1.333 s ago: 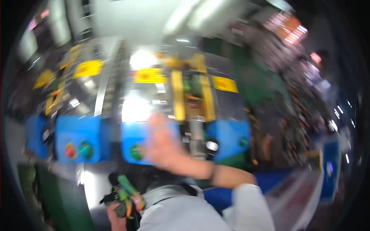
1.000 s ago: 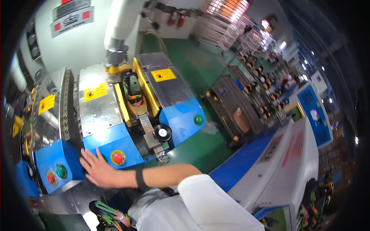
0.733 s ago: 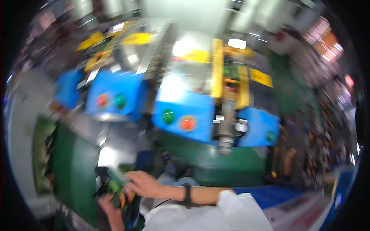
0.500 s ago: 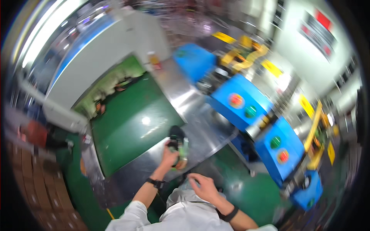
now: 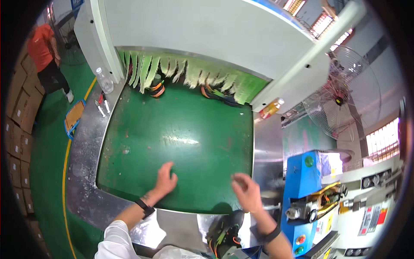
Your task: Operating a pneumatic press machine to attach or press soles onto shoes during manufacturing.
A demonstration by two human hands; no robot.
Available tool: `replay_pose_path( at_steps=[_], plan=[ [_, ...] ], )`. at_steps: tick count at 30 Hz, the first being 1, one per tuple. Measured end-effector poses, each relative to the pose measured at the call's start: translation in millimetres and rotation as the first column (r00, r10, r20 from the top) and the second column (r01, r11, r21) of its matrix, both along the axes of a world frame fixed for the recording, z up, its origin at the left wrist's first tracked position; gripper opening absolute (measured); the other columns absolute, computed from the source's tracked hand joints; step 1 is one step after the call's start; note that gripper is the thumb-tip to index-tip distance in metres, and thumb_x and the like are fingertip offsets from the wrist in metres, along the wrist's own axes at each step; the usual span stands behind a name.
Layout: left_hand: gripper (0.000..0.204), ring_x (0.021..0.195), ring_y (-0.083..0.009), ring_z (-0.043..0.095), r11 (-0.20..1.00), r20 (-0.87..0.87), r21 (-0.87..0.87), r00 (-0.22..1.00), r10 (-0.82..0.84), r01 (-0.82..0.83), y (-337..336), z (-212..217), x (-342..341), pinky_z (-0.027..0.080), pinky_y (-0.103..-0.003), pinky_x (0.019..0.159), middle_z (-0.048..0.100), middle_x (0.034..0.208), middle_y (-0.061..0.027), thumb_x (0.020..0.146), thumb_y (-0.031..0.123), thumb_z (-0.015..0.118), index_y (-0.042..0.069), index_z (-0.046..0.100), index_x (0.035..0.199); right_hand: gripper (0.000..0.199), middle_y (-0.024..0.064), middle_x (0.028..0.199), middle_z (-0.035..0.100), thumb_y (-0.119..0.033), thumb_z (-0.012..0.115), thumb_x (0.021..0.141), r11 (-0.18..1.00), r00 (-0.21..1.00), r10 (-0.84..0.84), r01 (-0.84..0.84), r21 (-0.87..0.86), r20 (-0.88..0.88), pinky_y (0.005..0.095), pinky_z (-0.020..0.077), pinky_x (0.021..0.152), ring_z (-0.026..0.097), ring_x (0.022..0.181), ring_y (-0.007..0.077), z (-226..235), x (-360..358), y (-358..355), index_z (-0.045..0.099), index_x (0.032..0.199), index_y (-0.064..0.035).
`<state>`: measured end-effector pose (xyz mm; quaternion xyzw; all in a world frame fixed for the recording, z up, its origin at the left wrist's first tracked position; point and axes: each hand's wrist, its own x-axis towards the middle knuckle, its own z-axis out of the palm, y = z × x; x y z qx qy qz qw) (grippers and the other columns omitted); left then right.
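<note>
Sneaker (image 5: 225, 237) at near end of green conveyor belt (image 5: 202, 151)

The black shoe, marked with green and orange, lies on the steel ledge (image 5: 181, 226) along the belt's near side, between the two forearms and closer to the right one. The left hand (image 5: 164, 181) is over the belt, its thumb spread from the fingers and nothing held. The right hand (image 5: 246, 194) is nearest the shoe, thumb and fingers curved with a gap between them, also holding nothing. Whether either hand touches the surface below cannot be told. At the far end, a second sneaker (image 5: 156, 90) and a third sneaker (image 5: 217, 95) sit by a ragged green strip curtain (image 5: 181, 71). A clear bottle (image 5: 104, 82) stands on the left border, a bottle of yellow liquid (image 5: 271, 108) on the right. Farther right is a blue machine (image 5: 299, 172); at far left, a person in a red shirt (image 5: 42, 47) stands beside stacked cartons (image 5: 19, 129).
</note>
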<state>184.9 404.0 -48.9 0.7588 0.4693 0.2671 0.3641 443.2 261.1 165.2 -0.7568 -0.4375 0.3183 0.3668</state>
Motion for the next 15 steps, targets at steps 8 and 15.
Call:
replay_pose_path(
  at_steps=[8, 15],
  plan=[
    [0.047, 0.128, -0.036, 0.043, 0.951, -0.263, 0.308, 0.961, 0.09, -0.005, 115, -54, -53, 0.032, -0.051, 0.105, 0.047, 0.136, -0.0178, 0.079, 0.014, 0.063, 0.001, 0.052, 0.123, 0.079, 0.0215, 0.134, 0.051, -0.035, 0.078, 0.073, 0.89, 0.683, 0.361, -0.048, -0.454, 0.635, 0.0414, 0.0426, 0.102, 0.054, 0.12, 0.0334, -106, 207, 307, 0.044, 0.132, 0.0063],
    [0.045, 0.126, -0.0348, 0.047, 0.977, -0.253, 0.212, 0.967, 0.046, 0.009, 118, -65, -50, 0.034, -0.049, 0.103, 0.049, 0.134, -0.0165, 0.076, 0.013, 0.064, 0.001, 0.055, 0.118, 0.056, 0.006, 0.132, 0.056, -0.024, 0.069, 0.085, 0.846, 0.98, 0.104, 0.003, -0.532, 0.17, 0.0303, 0.05, 0.083, 0.057, 0.11, 0.0165, -182, 224, 445, 0.05, 0.135, -0.0088]
  ],
)
